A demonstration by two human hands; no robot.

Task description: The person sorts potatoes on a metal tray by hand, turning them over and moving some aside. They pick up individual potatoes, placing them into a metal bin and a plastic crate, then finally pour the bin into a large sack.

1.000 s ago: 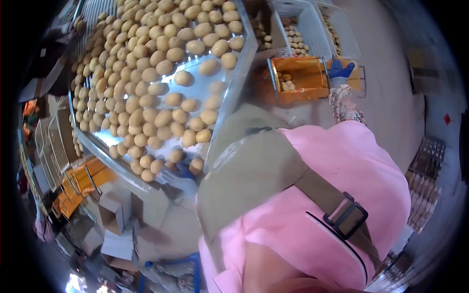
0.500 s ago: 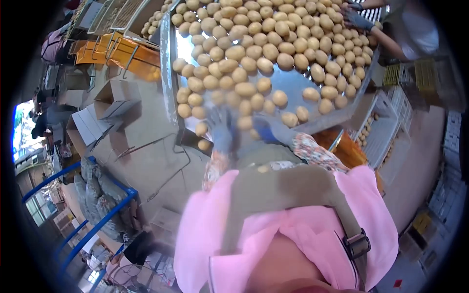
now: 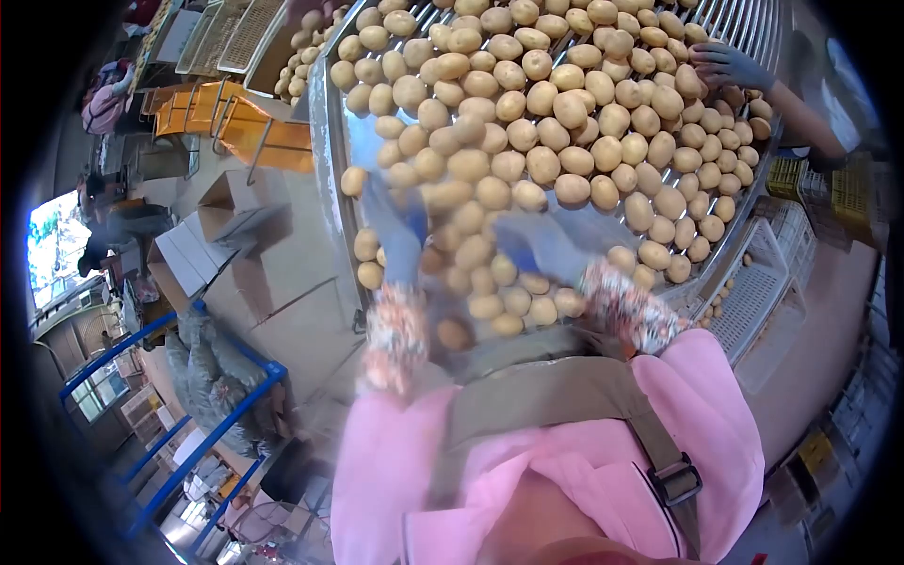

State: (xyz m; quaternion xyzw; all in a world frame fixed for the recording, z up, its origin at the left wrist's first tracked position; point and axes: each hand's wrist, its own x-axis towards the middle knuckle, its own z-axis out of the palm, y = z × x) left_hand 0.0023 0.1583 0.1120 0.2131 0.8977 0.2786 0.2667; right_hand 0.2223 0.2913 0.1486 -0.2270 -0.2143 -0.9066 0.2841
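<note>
Many round yellow-brown potatoes (image 3: 541, 165) cover a shiny metal sorting table (image 3: 325, 113). My left hand (image 3: 397, 231), in a grey-blue glove, reaches along the left side of the loose pile, fingers stretched out though blurred. My right hand (image 3: 551, 245), gloved alike, lies across the potatoes with its fingers pointing left, also smeared. Between and below the hands, several potatoes (image 3: 476, 273) sit close to my body, some blurred by motion. Neither hand is wrapped round a potato. Floral sleeve covers show at both wrists.
Across the table at right, another person's gloved hand (image 3: 730, 66) touches potatoes. A white plastic crate (image 3: 753, 287) stands at right. At left are an orange chute (image 3: 268, 141), open cardboard boxes (image 3: 235, 202) and a blue-railed cart (image 3: 273, 372) with grey sacks.
Both my hands have reached farther over the table. More potatoes now lie between them and my body. The view has shifted, and the other person's hand has moved along the right side.
</note>
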